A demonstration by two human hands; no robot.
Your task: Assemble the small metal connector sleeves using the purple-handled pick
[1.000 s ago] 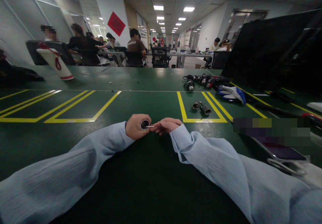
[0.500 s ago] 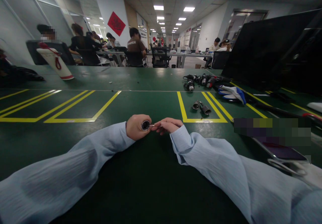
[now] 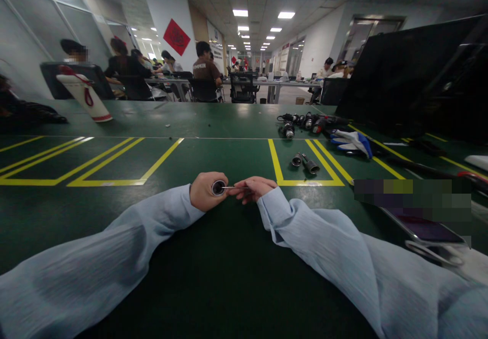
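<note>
My left hand [image 3: 202, 191] is closed around a round metal cup-like piece [image 3: 218, 188], whose dark hollow end faces me. In my right hand [image 3: 260, 187] a thin, straight metal rod [image 3: 230, 187] is pinched, and its tip reaches the mouth of the cup-like piece. I cannot make out exactly what tool the rod is. Beyond my right hand, inside a yellow-taped box, lie two similar dark metal cups [image 3: 296, 159], one with a narrow stem [image 3: 311, 165].
On the green table [image 3: 224, 156], a heap of metal-ended cabled tools [image 3: 305, 121] lies at the back right, beside a blue-and-white glove [image 3: 351, 142]. A phone [image 3: 427, 227] is to the right, a large black screen [image 3: 404, 74] behind it. A white bottle [image 3: 87, 95] stands back left.
The mouth of the cup-like piece has turned and shifted slightly left and up. The fingers of my right hand have loosened a little along the rod, with its tip now at the opening.
</note>
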